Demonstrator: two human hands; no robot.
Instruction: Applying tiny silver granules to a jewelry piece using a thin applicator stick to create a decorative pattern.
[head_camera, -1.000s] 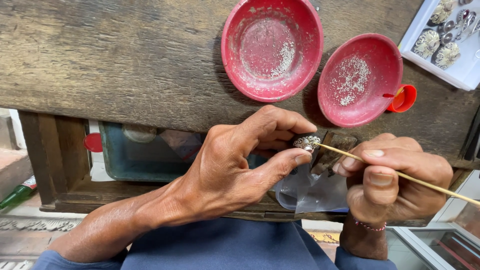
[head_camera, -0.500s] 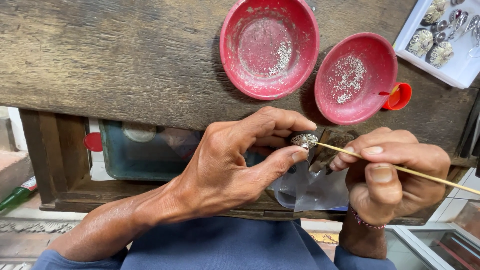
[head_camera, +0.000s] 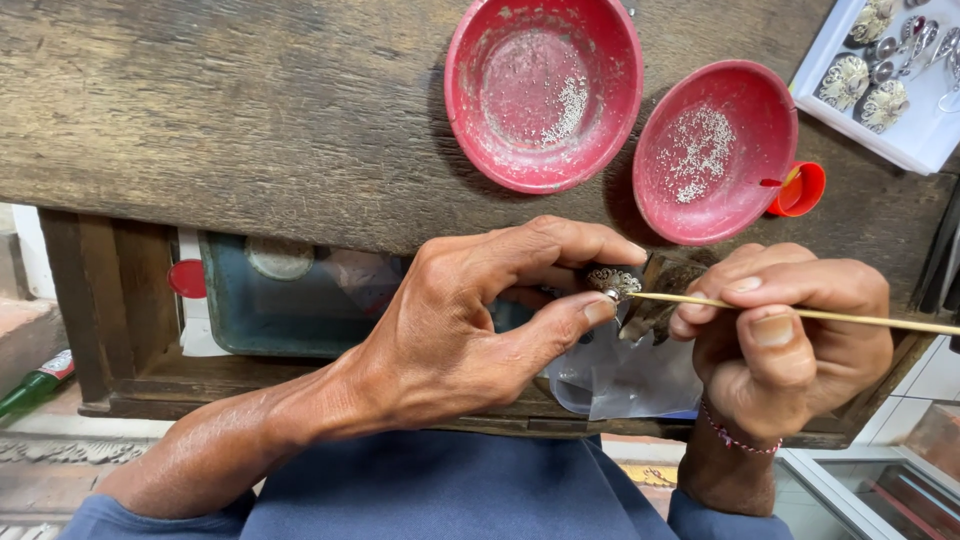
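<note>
Silver ornament (head_camera: 612, 281) is sitting pinched between your left hand's (head_camera: 470, 320) thumb and forefinger at the workbench (head_camera: 250, 110) edge; your right hand (head_camera: 790, 345) is gripping a thin stick (head_camera: 800, 313), tip touching it. Compared with a second ago, you're barely shifting; the red bowls (head_camera: 545, 90) are looking unchanged.

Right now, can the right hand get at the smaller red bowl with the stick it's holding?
Probably yes. The right hand holds the thin stick just below the smaller red bowl, and only bare bench top lies between them. Its tip is at the small metal piece in the left hand.
</note>
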